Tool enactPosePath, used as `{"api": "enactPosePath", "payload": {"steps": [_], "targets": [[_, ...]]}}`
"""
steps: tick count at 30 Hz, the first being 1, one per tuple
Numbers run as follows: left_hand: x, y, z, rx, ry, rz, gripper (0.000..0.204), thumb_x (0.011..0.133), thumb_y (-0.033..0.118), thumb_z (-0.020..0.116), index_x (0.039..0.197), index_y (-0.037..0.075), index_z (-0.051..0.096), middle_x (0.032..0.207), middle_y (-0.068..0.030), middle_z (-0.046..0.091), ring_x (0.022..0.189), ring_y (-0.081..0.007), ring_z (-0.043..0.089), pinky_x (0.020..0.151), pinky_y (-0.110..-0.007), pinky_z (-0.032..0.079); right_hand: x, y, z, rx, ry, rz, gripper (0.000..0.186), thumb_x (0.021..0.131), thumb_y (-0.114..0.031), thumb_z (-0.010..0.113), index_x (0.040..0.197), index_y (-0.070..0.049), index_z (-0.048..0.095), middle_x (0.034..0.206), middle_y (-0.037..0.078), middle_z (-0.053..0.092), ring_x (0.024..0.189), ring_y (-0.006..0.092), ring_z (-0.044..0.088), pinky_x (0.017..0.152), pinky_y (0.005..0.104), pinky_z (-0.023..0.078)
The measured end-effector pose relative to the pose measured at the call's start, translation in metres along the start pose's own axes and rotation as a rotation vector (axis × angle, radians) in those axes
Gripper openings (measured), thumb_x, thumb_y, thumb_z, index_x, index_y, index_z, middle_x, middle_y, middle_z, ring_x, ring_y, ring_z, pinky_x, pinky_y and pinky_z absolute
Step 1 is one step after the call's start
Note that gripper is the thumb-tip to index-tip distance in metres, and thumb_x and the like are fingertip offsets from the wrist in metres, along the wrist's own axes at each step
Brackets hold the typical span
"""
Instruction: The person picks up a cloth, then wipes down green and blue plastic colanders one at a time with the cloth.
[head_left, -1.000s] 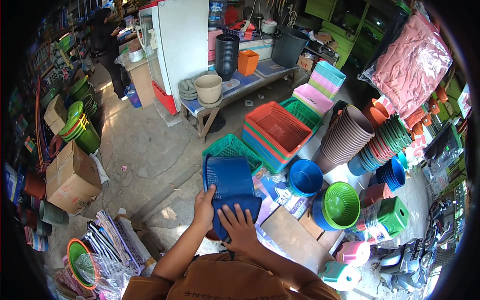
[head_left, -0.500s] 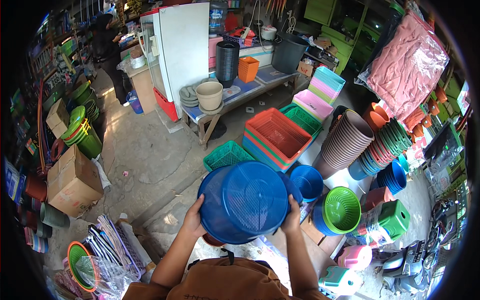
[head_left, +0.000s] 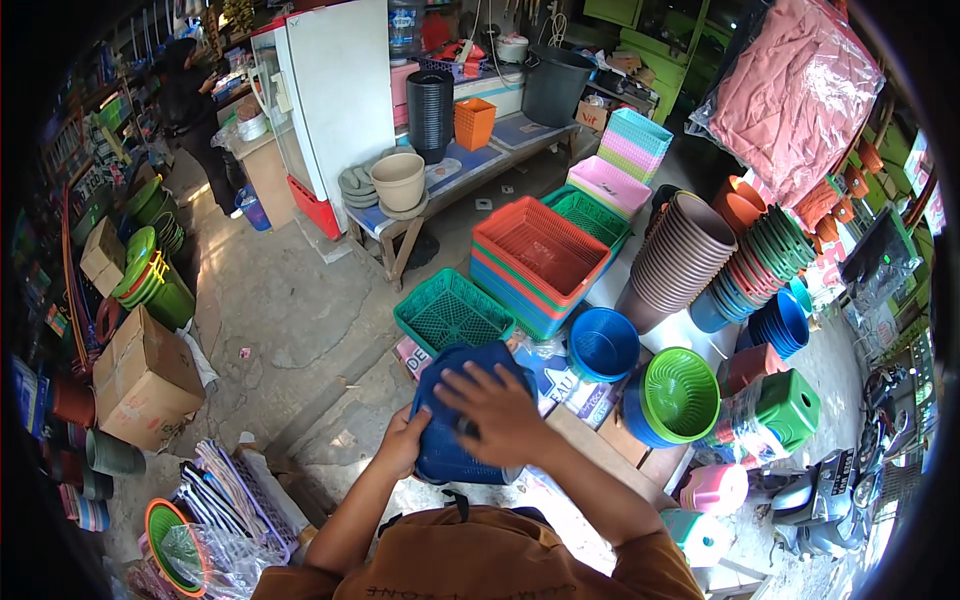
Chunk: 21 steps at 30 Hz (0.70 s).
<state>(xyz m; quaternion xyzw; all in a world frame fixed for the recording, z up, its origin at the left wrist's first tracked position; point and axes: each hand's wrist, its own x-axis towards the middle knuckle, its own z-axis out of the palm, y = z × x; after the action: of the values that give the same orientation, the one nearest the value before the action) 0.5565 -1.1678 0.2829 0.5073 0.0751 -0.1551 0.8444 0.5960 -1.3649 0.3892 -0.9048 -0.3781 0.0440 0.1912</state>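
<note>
In front of my body is a blue plastic basket with a perforated wall, tilted so that its side faces up. My left hand is closed on its left edge, the thumb lying on the near face. My right hand is spread flat over the basket with its fingers apart and slightly smeared by motion. Whether the palm touches the basket I cannot tell. Much of the basket's middle is hidden behind that hand. Just beyond it lies a green rectangular basket, and a round blue tub stands to the right.
Stacked red, blue and green baskets stand ahead. Brown pots and a green basket stack are at the right. A cardboard box sits at the left. Farther back are a bench, a white fridge and a person in dark clothes.
The blue basket has been turned from showing its round bottom to showing its side, and sits lower. My right hand has left its right edge and moved left across it. The view has shifted slightly.
</note>
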Motion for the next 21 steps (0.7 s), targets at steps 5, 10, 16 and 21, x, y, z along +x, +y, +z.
{"api": "enactPosePath", "payload": {"steps": [5,10,16,21], "targets": [[0.004,0.002,-0.011,-0.284,0.136,0.093,0.038,0.099,0.030,0.051,0.123,0.001,0.055,0.116,-0.0122,0.064,0.102,-0.0211,0.064,0.091,-0.036,0.053,-0.035,-0.029,0.015,0.084,0.179,-0.091,0.077,0.076,-0.028,0.067,0.146,-0.013,0.039,0.155,0.009,0.031,0.143,0.0337,0.027,0.115,0.0541,0.017],[-0.001,0.004,-0.024,-0.542,0.135,-0.026,0.038,0.099,0.030,0.051,0.119,-0.002,0.056,0.113,-0.0158,0.065,0.100,-0.0261,0.066,0.090,-0.043,0.054,-0.066,0.003,0.042,0.412,0.319,0.059,0.070,0.081,-0.018,0.060,0.147,-0.010,0.038,0.154,0.012,0.032,0.146,0.0318,0.022,0.117,0.0491,0.011],[-0.002,-0.007,-0.020,-0.432,0.048,-0.063,0.041,0.099,0.032,0.052,0.121,-0.002,0.055,0.115,-0.0162,0.065,0.101,-0.0262,0.066,0.091,-0.042,0.054,-0.071,0.044,0.047,0.341,0.513,0.418,0.065,0.089,-0.020,0.056,0.149,-0.009,0.033,0.156,0.013,0.028,0.147,0.0307,0.017,0.117,0.0476,0.008],[0.008,-0.021,-0.008,-0.376,0.042,-0.074,0.041,0.099,0.033,0.052,0.122,-0.001,0.054,0.114,-0.0157,0.065,0.100,-0.0252,0.066,0.090,-0.041,0.055,-0.052,0.021,0.036,0.331,0.470,0.327,0.069,0.090,-0.022,0.056,0.151,-0.010,0.027,0.158,0.013,0.023,0.148,0.0296,0.015,0.117,0.0469,0.008]]}}
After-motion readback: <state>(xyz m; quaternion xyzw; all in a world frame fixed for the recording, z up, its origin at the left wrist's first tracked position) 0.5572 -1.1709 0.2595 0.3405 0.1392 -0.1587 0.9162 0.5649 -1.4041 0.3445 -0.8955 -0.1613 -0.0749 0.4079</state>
